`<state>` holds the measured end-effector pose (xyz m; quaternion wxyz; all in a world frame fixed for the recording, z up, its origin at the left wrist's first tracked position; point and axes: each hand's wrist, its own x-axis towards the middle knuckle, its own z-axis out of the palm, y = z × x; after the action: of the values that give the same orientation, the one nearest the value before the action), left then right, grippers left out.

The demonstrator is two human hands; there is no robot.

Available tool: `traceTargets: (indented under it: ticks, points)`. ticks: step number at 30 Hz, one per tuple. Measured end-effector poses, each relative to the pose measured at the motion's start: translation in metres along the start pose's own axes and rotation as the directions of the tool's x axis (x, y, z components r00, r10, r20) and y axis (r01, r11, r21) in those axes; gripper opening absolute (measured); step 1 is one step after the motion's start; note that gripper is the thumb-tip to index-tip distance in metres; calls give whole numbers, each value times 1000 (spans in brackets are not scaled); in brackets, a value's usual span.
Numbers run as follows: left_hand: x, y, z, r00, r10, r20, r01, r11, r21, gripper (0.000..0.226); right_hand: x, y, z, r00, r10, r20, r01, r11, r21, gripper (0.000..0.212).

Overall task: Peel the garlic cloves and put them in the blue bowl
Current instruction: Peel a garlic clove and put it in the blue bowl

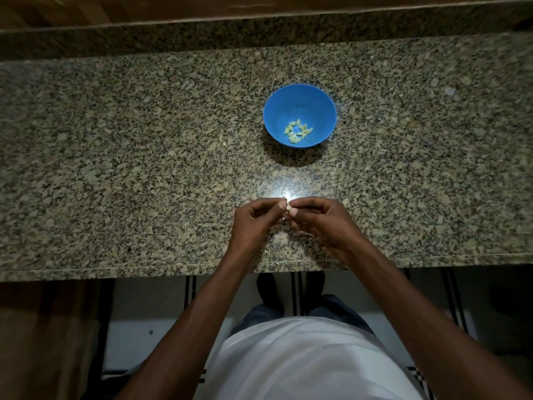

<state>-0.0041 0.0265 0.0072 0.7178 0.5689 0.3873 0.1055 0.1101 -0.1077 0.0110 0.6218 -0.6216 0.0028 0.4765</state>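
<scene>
Blue bowl (300,116) sits upright on the granite desk (115,168), approx. centre, a bit right of the middle line & toward the far side. Inside, at the bottom: a small cluster of peeled garlic cloves (298,131), pale yellow-green, lying loosely in a rough ring; exact count hard to tell. Rest of the bowl interior is bare blue. Bowl throws a dark shadow on its near side.

Near the front edge of the desk, both hands meet over a bright glare spot on the stone. Left hand (256,219) w/ fingers curled, thumb & forefinger pinching one small pale garlic clove (288,209). Right hand (320,217) also curled, its fingertips pinching the same clove from the other side, so both grips are closed on it. The clove is mostly hidden btw. the fingertips; can't tell how much skin is on it. It's held above the desk, well apart from the bowl, straight in front of it.

A pale patch lies on the desk just under the hands; can't tell if it's peel or stone grain.

Past the desk's far edge: a raised granite ledge (259,33), then brown wood. Below the front edge: tiled floor (150,313) w/ dark stripes, the person's white shirt (302,365) & dark trousers
</scene>
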Motion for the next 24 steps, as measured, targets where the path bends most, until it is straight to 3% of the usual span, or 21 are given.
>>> traceTargets:
  ticks: [6, 12, 20, 24]
  points:
    - [6, 3, 3, 1000, -28, -5, 28, 1000, 9, 19, 1, -5, -6, 983, -186, -6, 180, 959, -220, 17]
    - [8, 12, 11, 1000, -24, -14, 23, 999, -37, 27, 6, -7, -13, 968, -252, 1, 241, 927, -289, 19]
    - [10, 13, 19, 996, -52, -75, 48, 997, -54, 28, 12, -14, -17, 985, -161, 63, 169, 976, -139, 21]
    - [11, 10, 20, 992, -73, -99, 66, 995, -73, 34, 17, -16, -17, 995, -50, 84, 52, 998, -28, 23]
